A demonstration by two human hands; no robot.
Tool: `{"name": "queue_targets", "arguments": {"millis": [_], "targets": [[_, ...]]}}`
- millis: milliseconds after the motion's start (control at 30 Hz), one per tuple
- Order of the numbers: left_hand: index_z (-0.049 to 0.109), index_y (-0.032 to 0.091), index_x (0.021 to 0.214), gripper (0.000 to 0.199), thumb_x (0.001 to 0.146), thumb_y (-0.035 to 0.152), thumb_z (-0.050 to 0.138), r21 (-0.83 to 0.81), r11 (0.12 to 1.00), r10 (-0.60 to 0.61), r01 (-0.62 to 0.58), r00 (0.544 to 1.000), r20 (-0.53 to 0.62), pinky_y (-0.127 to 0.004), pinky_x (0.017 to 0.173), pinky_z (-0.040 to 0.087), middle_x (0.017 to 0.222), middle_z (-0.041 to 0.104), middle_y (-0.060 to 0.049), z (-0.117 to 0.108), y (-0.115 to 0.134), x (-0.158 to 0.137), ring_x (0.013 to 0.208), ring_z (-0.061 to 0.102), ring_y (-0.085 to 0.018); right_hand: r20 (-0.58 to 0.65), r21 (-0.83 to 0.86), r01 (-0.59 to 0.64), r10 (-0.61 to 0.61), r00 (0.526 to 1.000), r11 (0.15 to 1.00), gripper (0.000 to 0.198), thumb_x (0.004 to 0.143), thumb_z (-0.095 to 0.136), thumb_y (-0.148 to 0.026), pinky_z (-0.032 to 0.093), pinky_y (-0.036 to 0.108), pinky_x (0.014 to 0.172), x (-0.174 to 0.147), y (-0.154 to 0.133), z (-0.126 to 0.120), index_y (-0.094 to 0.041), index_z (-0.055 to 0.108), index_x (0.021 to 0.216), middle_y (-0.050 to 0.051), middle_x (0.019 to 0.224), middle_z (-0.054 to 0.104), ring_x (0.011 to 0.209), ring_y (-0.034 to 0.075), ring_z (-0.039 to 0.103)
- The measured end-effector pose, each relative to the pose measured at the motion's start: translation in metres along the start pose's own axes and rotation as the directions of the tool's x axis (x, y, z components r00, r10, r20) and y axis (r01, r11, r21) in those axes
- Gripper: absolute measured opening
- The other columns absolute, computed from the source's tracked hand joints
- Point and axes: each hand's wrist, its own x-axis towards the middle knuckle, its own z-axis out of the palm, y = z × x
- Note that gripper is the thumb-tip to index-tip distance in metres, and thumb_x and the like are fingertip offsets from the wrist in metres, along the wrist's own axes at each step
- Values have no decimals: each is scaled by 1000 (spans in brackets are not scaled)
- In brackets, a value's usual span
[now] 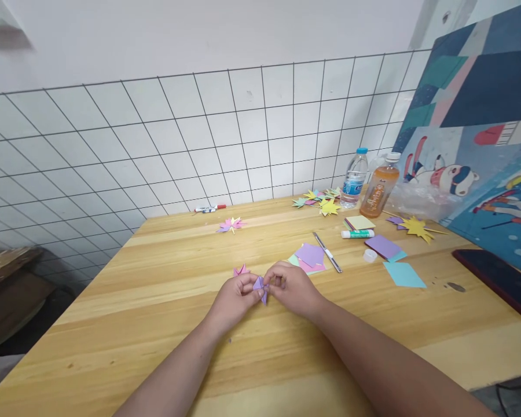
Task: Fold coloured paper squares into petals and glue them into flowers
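Between my two hands is a small purple folded paper piece [259, 283], held above the wooden table [156, 301]. My left hand [235, 298] pinches its left side between thumb and fingers. My right hand [293, 286] has its fingertips closed on the right edge of the same piece. Just behind my left hand lies a pink folded paper piece [242, 270], partly hidden by the fingers. Beyond my right hand is a loose stack of coloured paper sheets [310, 256], purple on top, with a utility knife [327, 253] beside it.
Farther right lie a glue stick [358, 234], its clear cap [370, 255], blue paper [404, 274] and a dark phone [499, 281]. A water bottle [355, 179] and an orange drink bottle [380, 188] stand at the back. Paper stars [329, 207] and a marker [210, 208] lie near the wall.
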Motion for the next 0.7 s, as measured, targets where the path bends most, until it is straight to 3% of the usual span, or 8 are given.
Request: {"name": "queue_targets", "arguments": {"millis": [167,300,433,533,700], "targets": [[65,15,81,33,60,39,76,-168,983,-72,75,997,27,-26,67,46,69,67,-3,-3,1,-1,65,61,-16,15,53,-17,16,1000,998,22,70,57,-7,43,21,59,0,1,0,-21,66,83,-1,82,61,63,9,55],[65,15,83,34,64,41,75,-266,960,-89,86,996,-1,-24,68,46,75,66,-3,-4,4,-2,69,60,-14,24,111,5,-7,1000,994,29,72,49,-5,45,21,66,0,-2,-3,-23,69,84,0,87,66,75,12,59],[62,16,91,41,61,41,76,-176,984,-37,27,998,-55,-24,61,43,64,65,-1,-3,3,0,60,59,-14,6,193,-147,149,989,970,15,78,55,-23,44,21,56,0,-2,1,-21,66,89,0,85,66,62,10,57],[58,17,101,48,63,42,74,-70,997,39,-45,995,-94,-26,61,42,62,65,0,-2,1,1,58,59,-16,42,274,-271,270,962,923,23,76,60,-34,42,20,48,0,-1,5,-19,61,94,0,82,65,53,9,55],[55,20,107,47,67,39,70,37,997,70,-66,991,-112,-27,68,42,61,68,0,0,0,-1,63,61,-17,118,280,-347,326,938,895,13,72,62,-31,39,20,47,2,-1,6,-18,62,72,-3,58,60,49,9,50]]}}
